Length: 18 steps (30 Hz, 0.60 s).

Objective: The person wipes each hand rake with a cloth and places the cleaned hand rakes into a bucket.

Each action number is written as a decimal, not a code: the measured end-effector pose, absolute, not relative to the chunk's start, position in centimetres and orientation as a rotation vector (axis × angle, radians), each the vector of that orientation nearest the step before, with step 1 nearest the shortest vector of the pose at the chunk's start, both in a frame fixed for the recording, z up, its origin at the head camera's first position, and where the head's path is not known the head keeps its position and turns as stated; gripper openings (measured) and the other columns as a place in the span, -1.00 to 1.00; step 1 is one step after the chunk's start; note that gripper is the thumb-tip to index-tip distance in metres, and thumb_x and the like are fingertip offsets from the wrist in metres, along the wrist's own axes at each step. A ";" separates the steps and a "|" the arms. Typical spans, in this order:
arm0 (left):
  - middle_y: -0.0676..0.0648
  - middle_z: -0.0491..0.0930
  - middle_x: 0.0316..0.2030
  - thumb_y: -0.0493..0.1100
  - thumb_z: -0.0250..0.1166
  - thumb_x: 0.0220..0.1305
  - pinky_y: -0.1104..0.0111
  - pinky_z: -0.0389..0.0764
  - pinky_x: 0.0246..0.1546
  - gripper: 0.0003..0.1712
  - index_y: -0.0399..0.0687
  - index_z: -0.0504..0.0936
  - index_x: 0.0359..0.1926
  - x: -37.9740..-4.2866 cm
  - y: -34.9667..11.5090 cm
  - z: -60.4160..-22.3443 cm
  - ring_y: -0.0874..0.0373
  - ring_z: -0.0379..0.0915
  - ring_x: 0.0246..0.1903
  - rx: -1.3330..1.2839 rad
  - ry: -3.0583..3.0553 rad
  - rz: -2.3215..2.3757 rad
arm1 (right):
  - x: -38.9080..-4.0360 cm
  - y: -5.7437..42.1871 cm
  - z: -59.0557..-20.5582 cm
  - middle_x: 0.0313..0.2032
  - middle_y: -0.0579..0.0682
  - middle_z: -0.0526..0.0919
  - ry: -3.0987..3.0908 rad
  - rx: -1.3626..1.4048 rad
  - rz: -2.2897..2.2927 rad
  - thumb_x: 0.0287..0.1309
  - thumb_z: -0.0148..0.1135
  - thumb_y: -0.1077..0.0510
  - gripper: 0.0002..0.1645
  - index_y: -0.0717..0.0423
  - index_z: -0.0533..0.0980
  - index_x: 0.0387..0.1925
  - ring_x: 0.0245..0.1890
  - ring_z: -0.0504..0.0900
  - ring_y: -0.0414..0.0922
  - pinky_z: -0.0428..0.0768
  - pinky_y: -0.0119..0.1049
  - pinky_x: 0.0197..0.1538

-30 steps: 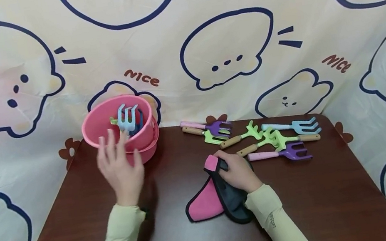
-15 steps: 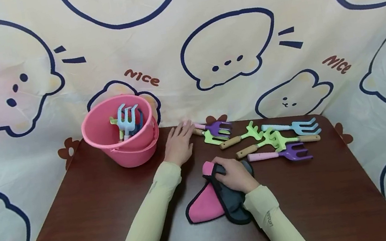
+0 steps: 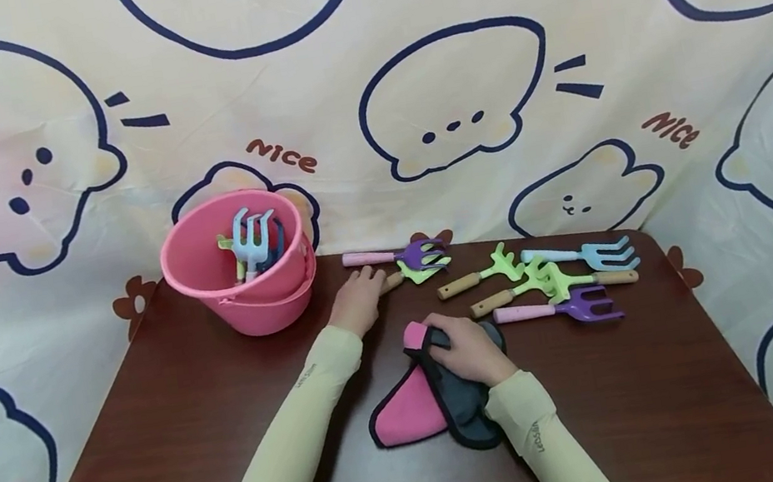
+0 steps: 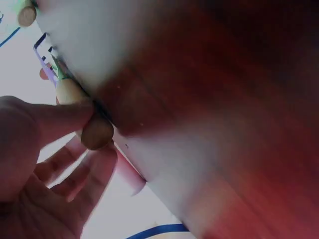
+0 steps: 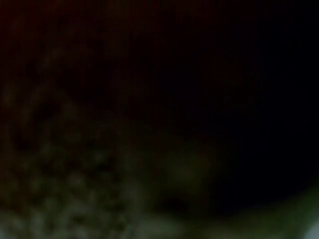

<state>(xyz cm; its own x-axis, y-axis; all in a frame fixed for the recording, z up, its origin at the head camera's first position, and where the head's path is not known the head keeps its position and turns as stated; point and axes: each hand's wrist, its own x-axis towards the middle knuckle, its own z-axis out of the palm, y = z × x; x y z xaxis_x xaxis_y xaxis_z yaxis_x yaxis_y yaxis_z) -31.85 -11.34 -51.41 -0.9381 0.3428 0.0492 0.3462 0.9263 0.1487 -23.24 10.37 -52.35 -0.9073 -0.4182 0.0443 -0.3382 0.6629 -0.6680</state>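
Note:
In the head view my left hand (image 3: 357,303) is at the back of the table, pinching the wooden handle of a green garden fork (image 3: 425,270). The left wrist view shows thumb and fingers around the handle's rounded end (image 4: 97,132). A purple fork with a pink handle (image 3: 370,257) lies partly over the green one's head. My right hand (image 3: 470,347) grips a folded pink and dark grey fabric piece with black edging (image 3: 410,414) on the table; its kind is unclear. The right wrist view is too dark to read.
Two stacked pink buckets (image 3: 263,311) stand at the back left, with a light blue fork (image 3: 252,244) and other tools inside. Several small garden tools lie at the back right, among them a purple fork (image 3: 588,305) and a blue fork (image 3: 605,255). A patterned cloth hangs behind.
My left hand has moved right from the bucket to the green fork and now pinches its handle. The purple and green forks have shifted slightly left. My right hand still holds the fabric piece.

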 end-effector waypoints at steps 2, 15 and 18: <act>-0.28 0.58 0.06 -0.38 0.41 0.25 0.04 0.61 0.15 -0.52 -0.20 0.54 0.18 -31.4 -11.8 -51.3 -0.19 0.53 0.09 -0.561 -3.085 -0.287 | -23.2 10.3 -52.4 -0.03 -0.05 0.75 2.745 -0.624 -1.078 0.29 0.33 0.25 -0.67 -0.07 0.61 0.05 -0.03 0.69 -0.09 0.61 -0.04 0.07; -0.23 0.59 0.17 -0.17 0.12 0.57 0.03 0.57 0.24 -0.35 -0.11 0.22 0.58 -27.8 -15.8 -49.4 -0.04 0.56 0.09 -0.604 -3.206 -1.542 | -23.2 10.4 -52.5 -0.06 -0.09 0.75 2.738 -0.589 -1.107 0.29 0.34 0.26 -0.67 -0.09 0.61 0.04 -0.09 0.68 -0.13 0.59 -0.11 0.01; -0.22 0.61 0.05 -0.17 0.10 0.59 0.11 0.63 0.16 -0.32 -0.07 0.15 0.61 -27.0 -16.6 -49.7 -0.01 0.61 -0.03 -0.608 -3.115 -1.888 | -23.3 10.3 -52.4 -0.04 -0.08 0.75 2.744 -0.608 -1.105 0.28 0.34 0.25 -0.67 -0.08 0.61 0.04 -0.08 0.68 -0.13 0.59 -0.11 0.01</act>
<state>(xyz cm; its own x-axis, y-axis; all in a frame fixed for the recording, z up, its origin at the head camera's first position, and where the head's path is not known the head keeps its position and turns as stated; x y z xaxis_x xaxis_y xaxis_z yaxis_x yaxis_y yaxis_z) -26.99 -16.59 -49.72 -0.8020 0.5246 -0.2856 -0.0104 0.4658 0.8848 -23.25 10.31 -52.40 -0.9118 -0.4091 0.0363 -0.3201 0.6526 -0.6867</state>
